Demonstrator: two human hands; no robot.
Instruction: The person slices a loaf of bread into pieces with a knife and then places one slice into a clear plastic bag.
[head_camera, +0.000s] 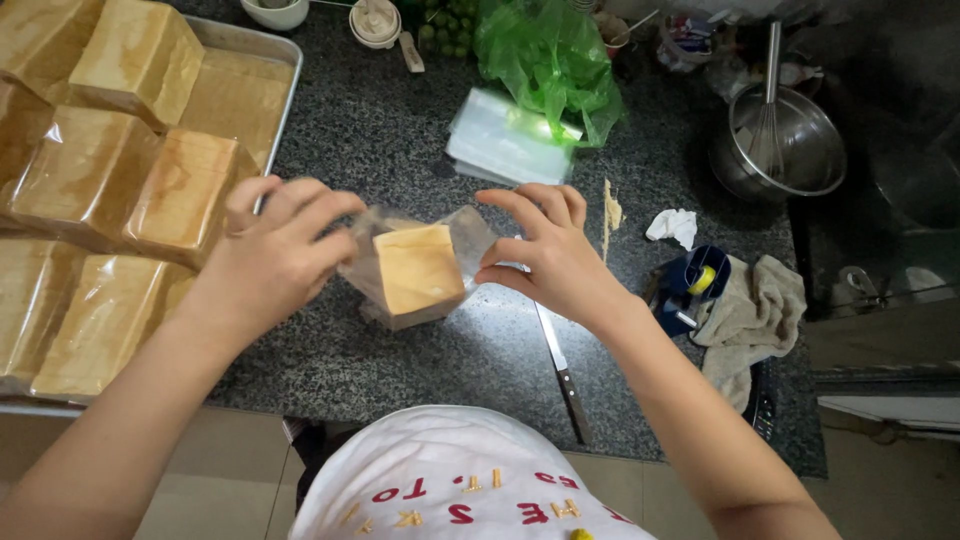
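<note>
Hands pinch clear bag, seemingly around square cake.

The right hand covers the upper part of the knife — only the lower blade and handle show. The left hand's fingers hide one edge of the clear bag around the bread block. The tray and its wrapped loaves run off the left edge. Bowls at the top are cut off, and the dark area beyond the counter at right is too dim to read
</note>
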